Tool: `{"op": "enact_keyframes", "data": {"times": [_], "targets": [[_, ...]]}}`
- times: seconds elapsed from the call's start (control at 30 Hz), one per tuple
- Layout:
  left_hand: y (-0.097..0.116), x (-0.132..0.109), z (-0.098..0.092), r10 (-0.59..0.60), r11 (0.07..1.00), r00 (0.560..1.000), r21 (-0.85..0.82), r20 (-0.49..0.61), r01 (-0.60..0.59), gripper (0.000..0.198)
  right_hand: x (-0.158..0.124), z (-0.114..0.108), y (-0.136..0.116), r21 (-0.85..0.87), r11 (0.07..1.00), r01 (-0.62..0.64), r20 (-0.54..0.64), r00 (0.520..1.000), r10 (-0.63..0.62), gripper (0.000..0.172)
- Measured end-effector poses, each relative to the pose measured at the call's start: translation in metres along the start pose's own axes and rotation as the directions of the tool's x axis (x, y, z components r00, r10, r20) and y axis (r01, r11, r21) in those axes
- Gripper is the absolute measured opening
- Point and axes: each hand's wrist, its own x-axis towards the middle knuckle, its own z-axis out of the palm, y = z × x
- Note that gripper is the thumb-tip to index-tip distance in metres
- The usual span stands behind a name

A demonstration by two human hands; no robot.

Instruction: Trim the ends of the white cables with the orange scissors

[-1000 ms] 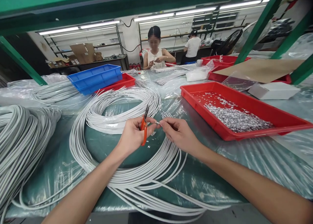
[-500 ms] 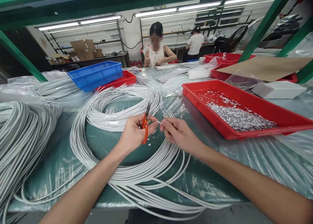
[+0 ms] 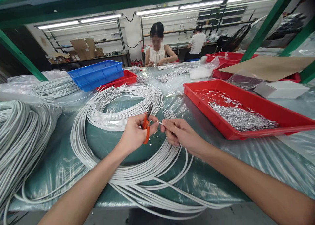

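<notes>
My left hand (image 3: 136, 131) is closed around orange-handled snips (image 3: 147, 121), whose dark blades point up and away. Its thumb and forefinger also reach to the tip of a white cable end (image 3: 159, 122). That cable is pinched by my right hand (image 3: 179, 133), fingers curled, just right of the left fingertips. Beneath both hands lies a big coil of white cable (image 3: 145, 172), its cut ends (image 3: 169, 114) bunched behind my right hand. A second coil (image 3: 108, 120) rests on it at the back. Fine detail at the cable tip is too small to make out.
To the right stands a red tray (image 3: 209, 115) holding many small silvery pieces. A blue bin (image 3: 97, 74) sits on a red one at back left. Thick cable bundles (image 3: 22, 146) lie at the left. Across the table a person (image 3: 158, 51) works; green posts (image 3: 267, 26) frame the bench.
Hardly anything differs. Both hands keep their places with the snips and cable, and my right hand has shifted very slightly.
</notes>
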Motion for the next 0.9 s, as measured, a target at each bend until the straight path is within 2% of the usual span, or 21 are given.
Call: {"op": "enact_keyframes", "data": {"times": [0.13,0.33,0.4,0.47,0.53,0.6,0.73,0.9], "targets": [[-0.001,0.001,-0.001,0.008,1.000,1.000,0.003,0.010,-0.008,0.022,0.000,-0.001,-0.001,-0.040,0.999,0.003,0.019,1.000,-0.002,0.037],[-0.002,0.002,-0.002,0.004,1.000,0.999,0.014,0.037,-0.005,0.018,-0.002,-0.001,-0.003,-0.345,0.928,0.141,-0.037,0.986,-0.164,0.037],[-0.003,0.002,-0.002,0.007,0.997,0.999,0.080,0.043,-0.010,0.015,-0.002,-0.003,-0.004,-0.411,0.897,0.160,-0.040,0.980,-0.193,0.036],[-0.004,0.001,-0.003,0.071,0.968,0.997,0.240,0.025,-0.075,0.010,-0.001,-0.006,-0.003,-0.455,0.876,0.157,-0.029,0.981,-0.191,0.036],[-0.006,0.001,-0.004,0.174,0.891,0.985,0.423,0.020,-0.166,0.007,0.002,-0.010,-0.002,-0.471,0.874,0.119,-0.019,0.989,-0.145,0.035],[-0.009,0.002,-0.006,0.245,0.802,0.967,0.547,0.065,-0.240,0.009,0.005,-0.013,0.000,-0.445,0.894,0.053,-0.025,0.997,-0.072,0.032],[-0.008,0.003,-0.008,0.237,0.666,0.945,0.671,0.225,-0.327,0.008,0.007,-0.015,0.001,-0.347,0.934,-0.083,-0.025,0.997,0.079,0.024],[-0.003,0.003,-0.008,0.209,0.582,0.930,0.725,0.303,-0.367,0.014,0.006,-0.016,-0.003,-0.320,0.934,-0.161,0.017,0.984,0.176,0.026]]}}
